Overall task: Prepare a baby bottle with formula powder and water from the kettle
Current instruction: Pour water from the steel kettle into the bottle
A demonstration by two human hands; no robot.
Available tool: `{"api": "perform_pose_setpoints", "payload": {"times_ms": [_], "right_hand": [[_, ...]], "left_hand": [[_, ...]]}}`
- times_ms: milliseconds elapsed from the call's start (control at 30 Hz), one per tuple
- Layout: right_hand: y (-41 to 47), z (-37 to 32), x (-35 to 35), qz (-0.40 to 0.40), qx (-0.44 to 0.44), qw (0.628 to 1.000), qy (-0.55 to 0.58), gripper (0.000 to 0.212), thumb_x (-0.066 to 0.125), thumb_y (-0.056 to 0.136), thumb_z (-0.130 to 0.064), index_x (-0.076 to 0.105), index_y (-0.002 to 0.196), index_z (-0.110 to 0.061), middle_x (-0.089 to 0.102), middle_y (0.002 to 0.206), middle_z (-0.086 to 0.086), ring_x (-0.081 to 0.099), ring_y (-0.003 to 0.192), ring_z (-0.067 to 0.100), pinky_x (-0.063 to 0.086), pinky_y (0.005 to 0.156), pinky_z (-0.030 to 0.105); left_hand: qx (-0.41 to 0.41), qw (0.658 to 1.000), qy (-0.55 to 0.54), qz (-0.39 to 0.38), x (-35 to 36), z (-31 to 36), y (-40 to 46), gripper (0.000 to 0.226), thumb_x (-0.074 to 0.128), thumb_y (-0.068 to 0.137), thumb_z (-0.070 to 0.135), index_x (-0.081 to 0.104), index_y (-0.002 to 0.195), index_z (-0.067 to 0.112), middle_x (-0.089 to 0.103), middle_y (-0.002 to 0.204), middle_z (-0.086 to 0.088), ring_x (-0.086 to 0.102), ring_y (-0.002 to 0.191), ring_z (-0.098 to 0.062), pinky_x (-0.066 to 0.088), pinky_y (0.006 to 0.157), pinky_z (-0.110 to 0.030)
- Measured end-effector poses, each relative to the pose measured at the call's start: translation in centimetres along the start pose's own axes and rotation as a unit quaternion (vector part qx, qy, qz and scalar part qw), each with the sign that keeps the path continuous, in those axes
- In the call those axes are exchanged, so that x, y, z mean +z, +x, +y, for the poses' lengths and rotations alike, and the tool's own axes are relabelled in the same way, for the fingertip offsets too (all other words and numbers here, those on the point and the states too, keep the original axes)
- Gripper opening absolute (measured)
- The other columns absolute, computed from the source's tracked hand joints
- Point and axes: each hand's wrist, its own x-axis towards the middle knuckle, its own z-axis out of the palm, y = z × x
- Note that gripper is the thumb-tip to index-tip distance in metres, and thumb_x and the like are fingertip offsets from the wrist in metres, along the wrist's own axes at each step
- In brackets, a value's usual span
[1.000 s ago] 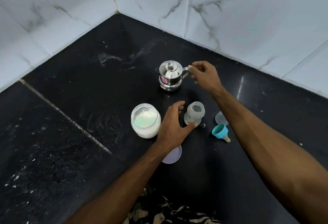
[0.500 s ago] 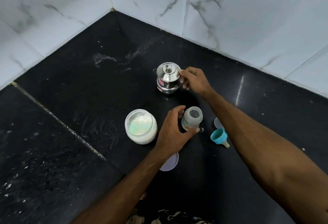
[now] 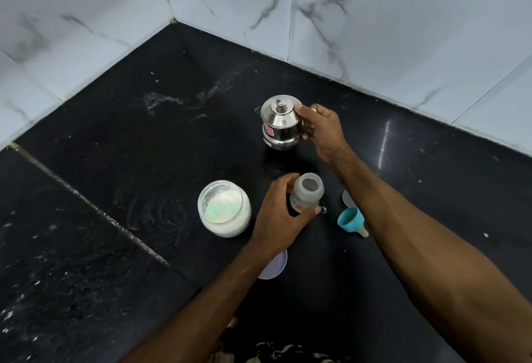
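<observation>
On the black counter [image 3: 115,138], tucked into a corner of marble-look wall tiles [image 3: 403,31], a small steel kettle [image 3: 280,125] stands on the far side with its lid on. The right hand [image 3: 324,129] is against its right flank, fingers curled round the handle side and thumb up at the lid's rim. Nearer, the left hand [image 3: 277,218] wraps its fingers and thumb round an open, uncapped baby bottle [image 3: 306,194], which stands upright. Just left of that hand sits an open glass jar of white formula powder [image 3: 224,208]. A pale round lid [image 3: 275,269] lies on the near side, partly hidden under the left wrist. To the bottle's right, a teal bottle collar with its teat [image 3: 352,221] lies on its side, and a clear cap [image 3: 348,198] peeks out beside the right forearm.
</observation>
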Motion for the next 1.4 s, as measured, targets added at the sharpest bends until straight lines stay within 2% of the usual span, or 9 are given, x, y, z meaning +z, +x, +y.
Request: {"api": "perform_pose_setpoints", "payload": {"times_ms": [200,467,800,967,1067,1167,1233,1300,1400], "right_hand": [[-2.9,-2.6,-2.6,0.015,-0.049,0.999,-0.006,0.041,0.072,0.086,-0.022,0.048,0.054,-0.026,0.051,0.053,-0.007,0.044,0.047,0.007,0.037,0.044,0.02],[-7.9,-4.8,-5.7,0.044,-0.074,0.996,-0.018,0.04,0.075,0.082,-0.023,0.048,0.053,-0.025,0.05,0.051,-0.008,0.043,0.046,0.006,0.036,0.042,0.018],[-12.9,-6.0,-8.0,0.077,-0.076,0.991,-0.074,0.039,0.08,0.078,-0.021,0.05,0.053,-0.025,0.051,0.055,-0.002,0.042,0.046,0.007,0.035,0.041,0.018],[-13.8,-5.8,-8.3,0.07,-0.078,0.989,-0.108,0.043,0.081,0.079,-0.018,0.047,0.052,-0.024,0.048,0.055,0.004,0.041,0.044,0.008,0.033,0.041,0.017],[-14.2,-6.2,-8.3,0.063,-0.076,0.986,-0.134,0.041,0.081,0.078,-0.021,0.048,0.054,-0.019,0.049,0.052,0.002,0.044,0.043,0.007,0.035,0.041,0.016],[-14.6,-6.9,-8.2,0.051,-0.078,0.984,-0.153,0.038,0.081,0.078,-0.021,0.05,0.058,-0.014,0.052,0.05,-0.003,0.049,0.043,0.004,0.038,0.041,0.015],[-14.8,-7.4,-8.0,0.047,-0.081,0.982,-0.161,0.037,0.082,0.074,-0.026,0.05,0.059,-0.013,0.056,0.053,0.001,0.054,0.048,0.009,0.041,0.044,0.019],[-14.9,-7.8,-7.9,0.044,-0.082,0.981,-0.172,0.037,0.082,0.071,-0.029,0.051,0.06,-0.014,0.058,0.061,0.014,0.058,0.057,0.022,0.045,0.053,0.028],[-14.9,-8.4,-7.8,0.038,-0.08,0.976,-0.199,0.039,0.083,0.074,-0.025,0.05,0.054,-0.023,0.059,0.058,0.003,0.058,0.059,0.02,0.046,0.06,0.033]], "left_hand": [[0.023,1.0,0.004,0.006,0.1,0.2,0.0,0.062,0.079,0.076,0.033,0.048,0.128,0.025,0.054,0.125,0.011,0.051,0.113,-0.003,0.046,0.095,-0.032],[0.034,0.999,-0.002,0.015,0.7,0.0,0.3,0.064,0.08,0.074,0.034,0.047,0.128,0.025,0.053,0.124,0.012,0.05,0.111,0.0,0.042,0.09,-0.015],[0.061,0.998,0.016,0.001,0.7,-0.7,1.3,0.057,0.078,0.076,0.025,0.048,0.125,0.024,0.055,0.122,0.011,0.05,0.11,-0.002,0.042,0.091,-0.018],[0.069,0.997,0.024,-0.015,0.3,-0.6,1.6,0.053,0.077,0.077,0.027,0.046,0.12,0.031,0.052,0.118,0.016,0.05,0.106,0.002,0.04,0.087,-0.013],[0.071,0.997,0.035,-0.023,0.2,-0.5,1.7,0.053,0.077,0.077,0.027,0.043,0.117,0.036,0.051,0.116,0.018,0.048,0.099,0.009,0.036,0.084,-0.009],[0.062,0.997,0.042,-0.026,0.3,-0.6,1.8,0.053,0.077,0.078,0.027,0.045,0.121,0.032,0.048,0.116,0.02,0.046,0.103,0.005,0.033,0.081,-0.003],[0.062,0.997,0.046,-0.024,0.4,-0.7,1.8,0.054,0.076,0.079,0.027,0.045,0.124,0.029,0.047,0.117,0.02,0.044,0.105,0.005,0.03,0.081,-0.002],[0.06,0.997,0.049,-0.023,0.4,-0.8,1.8,0.055,0.076,0.079,0.026,0.045,0.125,0.028,0.046,0.117,0.02,0.043,0.106,0.005,0.03,0.08,-0.002],[0.057,0.997,0.05,-0.025,0.5,-0.9,1.9,0.055,0.076,0.08,0.025,0.045,0.125,0.027,0.049,0.12,0.016,0.044,0.107,0.003,0.031,0.081,-0.002]]}}
